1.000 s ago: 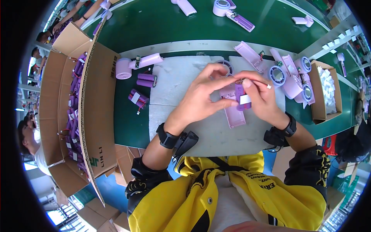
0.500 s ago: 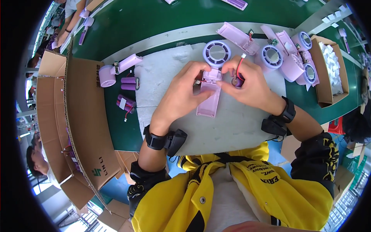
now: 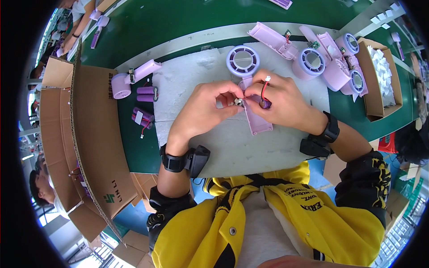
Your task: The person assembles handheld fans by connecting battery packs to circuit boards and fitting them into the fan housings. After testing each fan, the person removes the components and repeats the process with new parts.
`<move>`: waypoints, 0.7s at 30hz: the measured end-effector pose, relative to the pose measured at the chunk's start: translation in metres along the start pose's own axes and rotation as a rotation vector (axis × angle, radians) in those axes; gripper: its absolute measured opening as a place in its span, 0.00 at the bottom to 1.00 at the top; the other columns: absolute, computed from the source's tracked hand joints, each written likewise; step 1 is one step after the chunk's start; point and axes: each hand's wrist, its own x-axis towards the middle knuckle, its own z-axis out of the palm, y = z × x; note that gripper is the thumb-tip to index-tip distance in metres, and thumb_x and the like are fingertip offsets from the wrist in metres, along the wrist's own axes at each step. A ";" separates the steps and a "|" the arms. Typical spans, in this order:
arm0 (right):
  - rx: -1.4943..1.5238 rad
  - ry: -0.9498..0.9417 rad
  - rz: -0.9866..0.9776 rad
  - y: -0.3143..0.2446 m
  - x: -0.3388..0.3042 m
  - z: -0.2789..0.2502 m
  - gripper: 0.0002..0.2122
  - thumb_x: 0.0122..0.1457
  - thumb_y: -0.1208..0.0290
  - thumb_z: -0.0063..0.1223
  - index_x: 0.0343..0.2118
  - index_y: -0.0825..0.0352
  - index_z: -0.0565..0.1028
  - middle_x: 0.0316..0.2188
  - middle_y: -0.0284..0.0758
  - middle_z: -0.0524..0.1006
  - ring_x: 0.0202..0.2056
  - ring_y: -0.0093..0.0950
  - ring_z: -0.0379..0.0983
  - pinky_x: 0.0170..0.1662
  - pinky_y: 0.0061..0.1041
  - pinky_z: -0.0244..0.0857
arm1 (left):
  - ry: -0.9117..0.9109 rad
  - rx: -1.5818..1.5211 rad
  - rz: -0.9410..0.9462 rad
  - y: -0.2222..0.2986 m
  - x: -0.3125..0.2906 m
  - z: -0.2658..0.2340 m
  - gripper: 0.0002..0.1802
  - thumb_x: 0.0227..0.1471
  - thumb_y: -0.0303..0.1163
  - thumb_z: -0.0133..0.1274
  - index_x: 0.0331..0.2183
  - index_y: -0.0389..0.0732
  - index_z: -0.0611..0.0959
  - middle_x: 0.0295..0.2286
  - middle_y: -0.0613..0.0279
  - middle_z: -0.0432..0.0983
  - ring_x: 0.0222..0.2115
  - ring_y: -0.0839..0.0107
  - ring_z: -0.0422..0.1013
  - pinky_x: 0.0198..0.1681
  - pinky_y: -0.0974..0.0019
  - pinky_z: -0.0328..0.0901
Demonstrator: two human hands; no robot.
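A lilac handheld fan (image 3: 243, 60) lies on the pale work mat with its round head away from me and its open handle shell (image 3: 259, 124) toward me. My left hand (image 3: 203, 106) is closed at the fingertips on a small circuit board (image 3: 238, 102) beside the handle. Thin wires run from the board to my right fingers. In my curled right hand (image 3: 288, 103) is a purple battery (image 3: 265, 104), mostly hidden by the fingers. Its red and black lead, tipped with a white connector (image 3: 267, 78), sticks up. The right thumb and forefinger meet over the handle.
Purple battery packs (image 3: 143, 117) and a part-built fan (image 3: 121, 85) lie left of the mat (image 3: 210, 156), by a tall cardboard box (image 3: 100, 138). Several open fans (image 3: 311, 62) crowd the right, before a carton (image 3: 370, 82) of white pieces. A person's arm (image 3: 82, 27) shows far left.
The fan has turned, its handle end swinging right and its head shifting slightly left. My left fingers have come off the fan body and now pinch the small board. The battery stays in my right hand.
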 end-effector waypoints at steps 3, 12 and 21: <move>-0.001 -0.003 0.015 0.002 -0.002 0.002 0.08 0.45 0.75 0.65 0.29 0.65 0.78 0.28 0.32 0.73 0.24 0.29 0.72 0.27 0.26 0.68 | 0.004 -0.022 -0.006 0.001 0.001 0.001 0.12 0.43 0.20 0.62 0.34 0.37 0.78 0.26 0.66 0.76 0.26 0.77 0.70 0.33 0.72 0.67; 0.080 -0.041 0.101 0.000 0.002 0.001 0.06 0.44 0.75 0.66 0.27 0.63 0.81 0.28 0.30 0.73 0.25 0.28 0.73 0.28 0.25 0.68 | 0.035 0.039 0.025 0.004 0.000 -0.002 0.13 0.42 0.18 0.60 0.34 0.40 0.82 0.27 0.65 0.76 0.26 0.75 0.70 0.32 0.71 0.66; -0.006 -0.097 0.058 -0.002 0.000 0.001 0.06 0.43 0.74 0.65 0.26 0.64 0.80 0.29 0.30 0.71 0.25 0.28 0.72 0.27 0.26 0.67 | 0.075 0.131 0.164 -0.008 -0.001 -0.003 0.15 0.40 0.16 0.58 0.34 0.41 0.84 0.31 0.60 0.75 0.31 0.64 0.73 0.36 0.68 0.67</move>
